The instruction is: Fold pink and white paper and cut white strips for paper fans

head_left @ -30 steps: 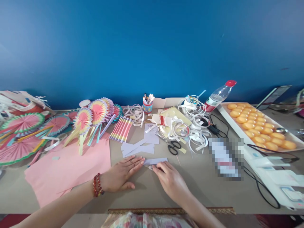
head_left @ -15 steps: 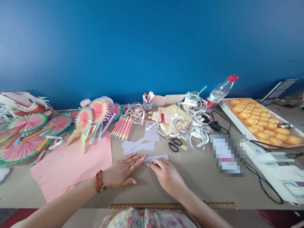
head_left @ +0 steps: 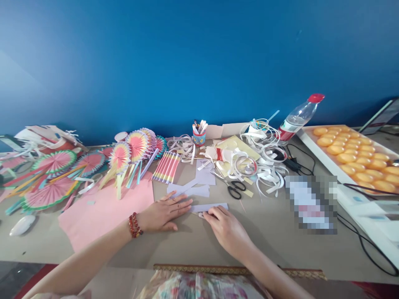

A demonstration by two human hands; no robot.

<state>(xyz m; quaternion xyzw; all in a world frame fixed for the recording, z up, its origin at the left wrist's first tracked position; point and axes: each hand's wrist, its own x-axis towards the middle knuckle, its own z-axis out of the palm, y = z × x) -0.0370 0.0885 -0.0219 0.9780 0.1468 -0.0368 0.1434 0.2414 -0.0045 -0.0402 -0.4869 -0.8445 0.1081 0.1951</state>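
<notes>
A narrow pale lilac paper strip (head_left: 215, 206) lies flat on the table in front of me. My left hand (head_left: 163, 214), a red bead bracelet on its wrist, rests palm down with fingers stretched out, the fingertips pressing the strip's left end. My right hand (head_left: 225, 228) lies over the strip's near edge, its fingers curled and pinching the paper. More lilac paper pieces (head_left: 193, 189) lie just beyond the strip.
A pink paper sheet (head_left: 102, 211) lies to the left, beyond it several pleated paper fans (head_left: 124, 151). Black scissors (head_left: 235, 189), curled white paper strips (head_left: 264, 166), a pen cup (head_left: 198, 135), a red-capped bottle (head_left: 297, 116), a tray of orange rounds (head_left: 352, 153) and black cables (head_left: 368, 245) lie right.
Both hands stay on the strip; the right hand's fingers have crept along its near edge. The view has swung left, so everything sits further right in the picture.
</notes>
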